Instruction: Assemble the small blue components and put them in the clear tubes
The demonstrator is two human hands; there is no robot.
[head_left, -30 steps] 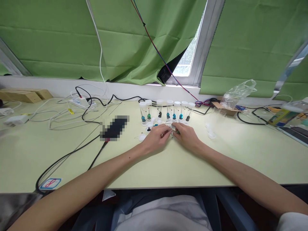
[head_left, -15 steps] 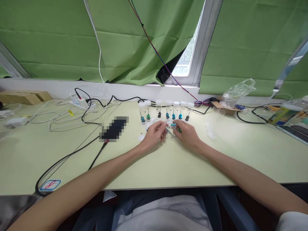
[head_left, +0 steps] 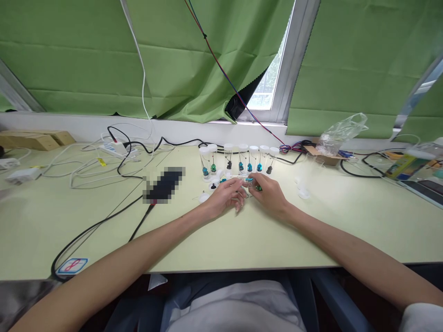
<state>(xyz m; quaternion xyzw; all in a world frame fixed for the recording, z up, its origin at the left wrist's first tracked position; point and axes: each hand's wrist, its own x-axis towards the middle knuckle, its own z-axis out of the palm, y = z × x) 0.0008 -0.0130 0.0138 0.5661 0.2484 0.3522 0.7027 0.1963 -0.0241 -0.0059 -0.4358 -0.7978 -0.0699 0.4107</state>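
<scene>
My right hand [head_left: 268, 191] is closed round a clear vial [head_left: 246, 183] lying on its side, with something blue showing at the fingertips. My left hand [head_left: 226, 198] meets the vial's left side. Its thumb and forefinger are pinched together, the other fingers loosely curled, and whatever they grip is too small to make out. Behind the hands several upright clear vials with white caps [head_left: 243, 147] stand in a row, each with a blue, green or dark piece on a thin stem inside. By my left hand lie a loose white cap [head_left: 204, 198] and a small black piece [head_left: 213, 186].
White caps [head_left: 303, 193] lie right of my hands. A black device, blurred out [head_left: 164, 185], rests at left with its cable. White cords and a power strip [head_left: 119, 148] sit at back left. A cardboard box [head_left: 325, 157] with a plastic bag [head_left: 342, 131] stands at back right.
My left hand has shifted slightly right, and its lower fingers have loosened. Small loose pieces behind it are now uncovered. My right hand stays nearly still.
</scene>
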